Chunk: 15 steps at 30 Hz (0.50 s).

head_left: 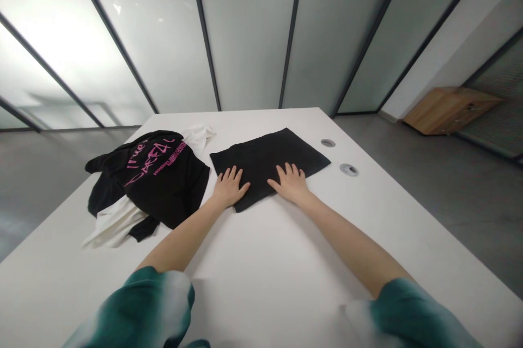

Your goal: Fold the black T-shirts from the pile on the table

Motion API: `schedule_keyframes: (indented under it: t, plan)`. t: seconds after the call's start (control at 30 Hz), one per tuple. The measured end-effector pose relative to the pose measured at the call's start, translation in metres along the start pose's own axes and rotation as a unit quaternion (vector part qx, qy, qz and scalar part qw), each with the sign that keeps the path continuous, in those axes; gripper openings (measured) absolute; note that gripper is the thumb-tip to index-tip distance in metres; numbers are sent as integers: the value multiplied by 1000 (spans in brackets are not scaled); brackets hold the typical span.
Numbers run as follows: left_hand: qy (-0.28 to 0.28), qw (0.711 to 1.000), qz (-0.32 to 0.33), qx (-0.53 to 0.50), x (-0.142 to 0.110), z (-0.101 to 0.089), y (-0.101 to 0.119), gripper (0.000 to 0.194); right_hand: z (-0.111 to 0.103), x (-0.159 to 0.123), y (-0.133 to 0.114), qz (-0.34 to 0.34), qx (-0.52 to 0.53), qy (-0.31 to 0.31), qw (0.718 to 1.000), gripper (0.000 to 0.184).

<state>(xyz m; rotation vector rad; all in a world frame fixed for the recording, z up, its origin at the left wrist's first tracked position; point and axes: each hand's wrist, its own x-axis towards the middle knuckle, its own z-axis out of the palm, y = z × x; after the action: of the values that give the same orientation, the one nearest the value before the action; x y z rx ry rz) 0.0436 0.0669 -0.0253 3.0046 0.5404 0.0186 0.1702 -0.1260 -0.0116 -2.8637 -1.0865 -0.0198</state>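
A piece of black cloth (pixel 265 157), folded into a flat rectangle, lies at an angle on the white table (pixel 261 261). My left hand (pixel 229 187) rests on its near left corner area with the fingers spread. On its near edge, farther right, lies my right hand (pixel 290 183), palm down and fingers apart. Neither hand grips anything. Left of the cloth is a loose heap of clothes: a black garment with pink lettering (pixel 163 179) on top, and white fabric (pixel 116 223) sticking out from under it.
Two round grommets (pixel 349 170) are set in the table's right side. Frosted glass panels (pixel 249 32) with dark frames stand behind the table. A wooden cabinet (pixel 445 110) sits on the grey floor at the right.
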Motion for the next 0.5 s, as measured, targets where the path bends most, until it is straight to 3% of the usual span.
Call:
schedule_keyframes:
  t: [0.13, 0.23, 0.4, 0.5]
  plan:
    - [-2, 998, -53, 31, -10, -8, 23, 74, 10, 3, -10, -13, 25, -30, 999, 77]
    - [-9, 999, -35, 40, -20, -20, 38, 73, 10, 17, 2, -17, 40, -53, 998, 71]
    - [-13, 993, 117, -14, -36, -35, 51, 57, 5, 45, 40, -47, 44, -58, 996, 57]
    - [-50, 961, 247, -111, -33, -41, 50, 49, 2, 53, 58, -41, 34, -42, 998, 50]
